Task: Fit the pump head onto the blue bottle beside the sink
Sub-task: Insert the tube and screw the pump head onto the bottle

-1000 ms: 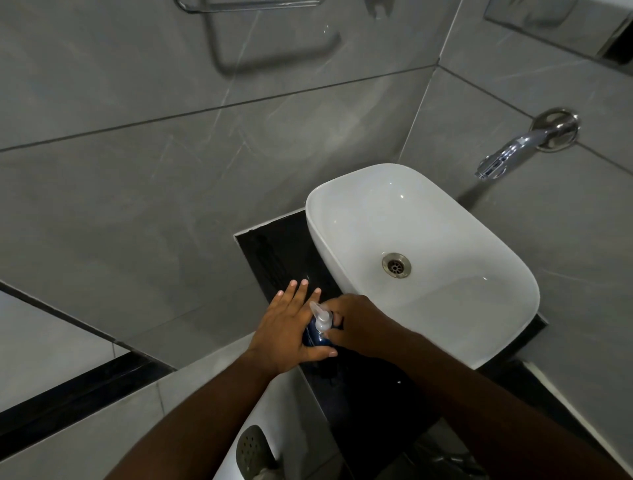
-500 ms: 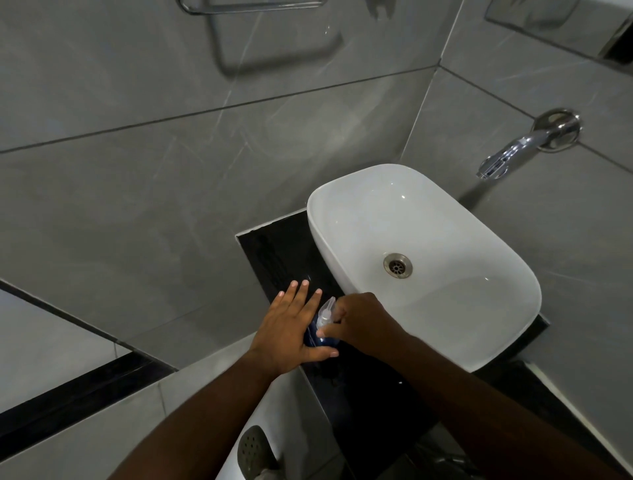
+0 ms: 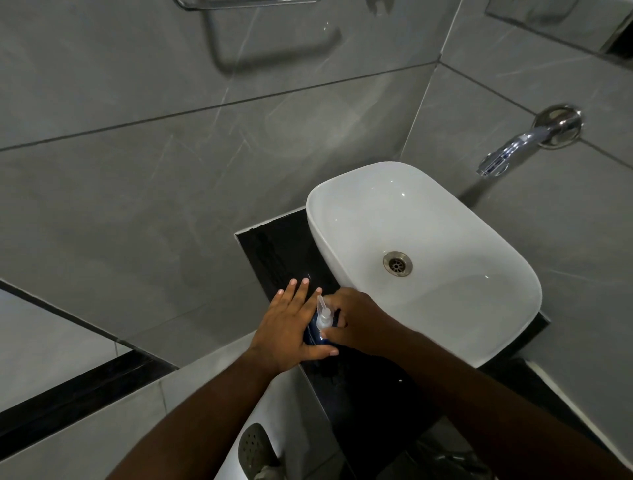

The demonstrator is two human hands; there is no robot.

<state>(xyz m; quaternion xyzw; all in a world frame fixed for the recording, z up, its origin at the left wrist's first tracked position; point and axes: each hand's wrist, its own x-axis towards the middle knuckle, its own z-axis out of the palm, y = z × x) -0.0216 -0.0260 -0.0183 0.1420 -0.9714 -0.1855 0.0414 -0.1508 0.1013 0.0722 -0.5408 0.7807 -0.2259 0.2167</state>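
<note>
Pump head (image 3: 323, 316) atop blue bottle (image 3: 311, 337), pinched by right hand (image 3: 363, 322), left hand (image 3: 287, 329) flat alongside

Glossy ceramic sink (image 3: 359, 205), chrome tap (image 3: 507, 150), clear plastic pump head (image 3: 323, 313), glossy blk counter (image 3: 274, 246).

Walled with large grey veined tiles (image 3: 137, 205). Right of centre, white oval ceramic basin (image 3: 479, 308) seated on glossy black desk (image 3: 274, 246). Far right, chrome wall spout (image 3: 507, 150) above it. At far top edge, chrome towel rail (image 3: 246, 4).
</note>
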